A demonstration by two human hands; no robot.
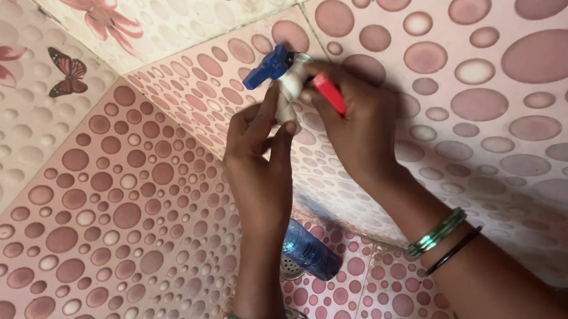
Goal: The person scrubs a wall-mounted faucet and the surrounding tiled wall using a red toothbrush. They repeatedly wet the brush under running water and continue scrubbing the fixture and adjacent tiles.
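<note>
Both hands up at a white tap with blue lever handle, mounted on the pink bubble-pattern tiled wall. Left hand — fingers closed round the tap body from below. Right hand — fingers curled shut on a red-handled tool, pressed beside the tap. Blue plastic bottle below on the floor, between the wrists, next to a drain.

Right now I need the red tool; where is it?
Head view, upper centre: the red tool sits in the right hand, beside the white tap.
</note>
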